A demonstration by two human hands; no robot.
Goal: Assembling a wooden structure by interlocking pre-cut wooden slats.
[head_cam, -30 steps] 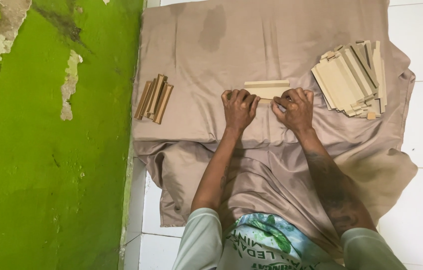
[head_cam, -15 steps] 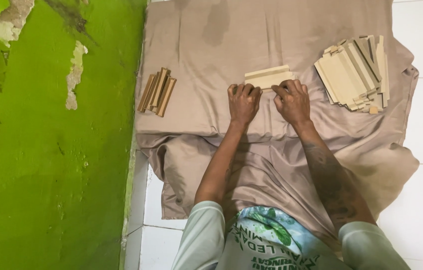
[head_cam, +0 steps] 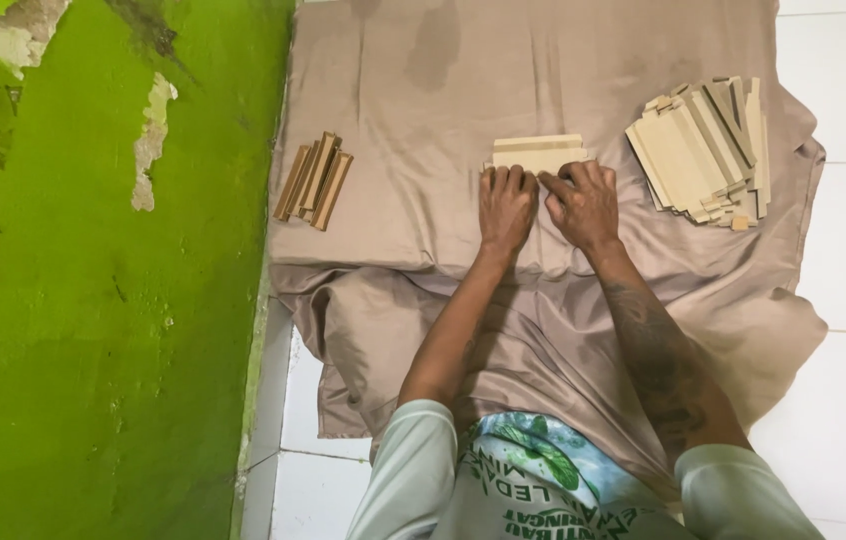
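Thin, pale tan folded card piece (head_cam: 539,153): likely light, stiff, easily creased. Left hand (head_cam: 506,205) and right hand (head_cam: 583,203) curled, fingertips pressing its near edge on beige cloth (head_cam: 423,120).

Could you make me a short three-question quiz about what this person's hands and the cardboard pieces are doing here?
1. True or false: both hands press on one flat cardboard piece.
2. Which side of the person has the big pile of flat pieces: left or right?
3. What covers the floor under the work?

Key
1. True: the left hand and right hand rest on its near edge.
2. Right; the small bundle of strips lies left.
3. A tan cloth.
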